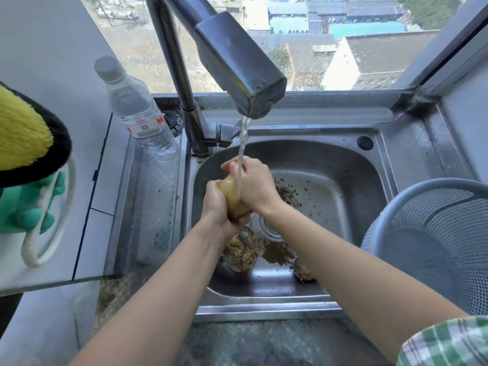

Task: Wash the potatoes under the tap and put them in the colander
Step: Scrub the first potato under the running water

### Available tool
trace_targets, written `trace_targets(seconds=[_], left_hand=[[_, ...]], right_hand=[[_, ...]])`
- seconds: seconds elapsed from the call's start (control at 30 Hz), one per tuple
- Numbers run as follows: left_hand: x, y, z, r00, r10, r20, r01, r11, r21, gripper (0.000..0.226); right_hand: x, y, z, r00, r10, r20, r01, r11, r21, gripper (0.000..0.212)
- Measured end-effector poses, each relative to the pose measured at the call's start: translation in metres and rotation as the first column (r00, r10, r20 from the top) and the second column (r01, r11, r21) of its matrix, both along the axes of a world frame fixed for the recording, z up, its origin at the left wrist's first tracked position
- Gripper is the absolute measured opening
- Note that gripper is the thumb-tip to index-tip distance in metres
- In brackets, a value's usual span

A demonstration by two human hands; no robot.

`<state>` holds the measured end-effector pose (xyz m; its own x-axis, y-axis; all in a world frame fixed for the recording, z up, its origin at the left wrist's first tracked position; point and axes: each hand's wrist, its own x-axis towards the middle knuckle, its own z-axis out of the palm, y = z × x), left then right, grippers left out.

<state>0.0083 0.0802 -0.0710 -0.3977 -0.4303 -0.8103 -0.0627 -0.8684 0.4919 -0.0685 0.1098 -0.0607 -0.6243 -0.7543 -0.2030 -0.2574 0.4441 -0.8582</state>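
A potato [233, 199] was held over the sink [343, 165] by both hands. The left hand [215, 204] was curled round its lower end. The right hand [254, 184] was curled over its top end, so the potato was gripped from both sides. Water [241, 151] was poured from the tap [237, 67] straight down onto the potato and the fingers of the right hand. The skin of the held potato was seen to be pale yellow and mostly clean.

A second potato [241, 249], caked in mud, was left on the sink floor just below the left wrist. A third potato [303, 270] was half hidden under the right arm. Brown dirt [277, 253] was spread between the two of them, near the drain [270, 227].

The colander [433, 239], made of grey mesh, was set to the right of the sink, well apart from the hands.

A clear plastic bottle [137, 109] was stood at the back left corner, beside the tap. A white and red label was wrapped round it, with a small square code printed on it. The words on it were too small to be read. Two small blue marks [274, 126] were seen on the ledge behind the sink, but they could not be read either.

A green glove [23, 204] and a yellow and black cloth [26, 136] were hung at the far left.
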Motion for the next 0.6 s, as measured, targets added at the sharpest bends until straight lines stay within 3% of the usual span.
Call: trace_targets(seconds=[0.07,0.1,0.17,0.2,0.23,0.27,0.3,0.33,0.4,0.43,0.5,0.53,0.6], left_hand=[[-0.002,-0.003,0.000,0.980,0.169,-0.110,-0.157,0.982,0.104,0.041],[-0.002,-0.004,-0.002,0.972,0.189,-0.138,-0.174,0.978,0.110,0.043],[-0.001,-0.006,0.000,0.996,0.057,-0.070,-0.053,0.997,0.057,0.043],[-0.001,-0.005,0.003,0.999,-0.023,-0.027,0.024,0.999,0.031,0.042],[0.000,-0.006,0.005,0.998,-0.067,-0.002,0.067,0.997,0.034,0.041],[0.001,-0.007,0.007,0.997,-0.079,-0.003,0.079,0.995,0.057,0.041],[0.002,-0.007,0.010,0.996,-0.084,-0.009,0.084,0.993,0.087,0.042],[0.002,-0.008,0.010,0.997,-0.077,-0.023,0.079,0.991,0.113,0.042],[0.003,-0.009,0.011,0.997,-0.054,-0.055,0.062,0.987,0.152,0.041],[0.003,-0.010,0.010,0.997,-0.061,-0.052,0.069,0.984,0.162,0.040],[0.003,-0.010,0.009,0.989,-0.141,-0.049,0.147,0.975,0.169,0.042],[0.003,-0.010,0.009,0.981,-0.183,-0.057,0.191,0.964,0.187,0.043],[0.005,-0.010,0.009,0.973,-0.212,-0.087,0.228,0.939,0.258,0.048]], right_hand=[[0.020,0.009,-0.007,0.889,0.087,-0.450,-0.127,0.990,-0.060,0.036],[0.023,0.013,-0.008,0.840,0.102,-0.533,-0.158,0.986,-0.060,0.037],[0.007,0.009,-0.007,0.924,0.098,-0.369,-0.113,0.993,-0.019,0.034],[-0.004,0.004,-0.006,0.989,0.046,-0.139,-0.047,0.999,-0.002,0.032],[-0.014,0.000,-0.006,0.995,-0.011,0.103,0.010,1.000,0.013,0.031],[-0.019,-0.001,-0.006,0.974,-0.041,0.224,0.036,0.999,0.025,0.031],[-0.018,0.003,-0.004,0.978,-0.024,0.209,0.024,1.000,0.003,0.032],[-0.014,0.009,-0.004,0.998,0.018,0.056,-0.015,0.998,-0.059,0.031],[-0.004,0.022,-0.009,0.940,0.157,-0.302,-0.213,0.964,-0.159,0.027],[-0.004,0.024,-0.010,0.907,0.199,-0.370,-0.278,0.945,-0.173,0.027],[-0.012,0.017,-0.009,0.966,0.156,-0.204,-0.193,0.966,-0.175,0.027],[-0.018,0.013,-0.006,0.995,0.097,-0.025,-0.100,0.983,-0.155,0.027],[-0.029,0.010,-0.008,0.948,0.016,0.319,0.006,0.998,-0.066,0.029]])
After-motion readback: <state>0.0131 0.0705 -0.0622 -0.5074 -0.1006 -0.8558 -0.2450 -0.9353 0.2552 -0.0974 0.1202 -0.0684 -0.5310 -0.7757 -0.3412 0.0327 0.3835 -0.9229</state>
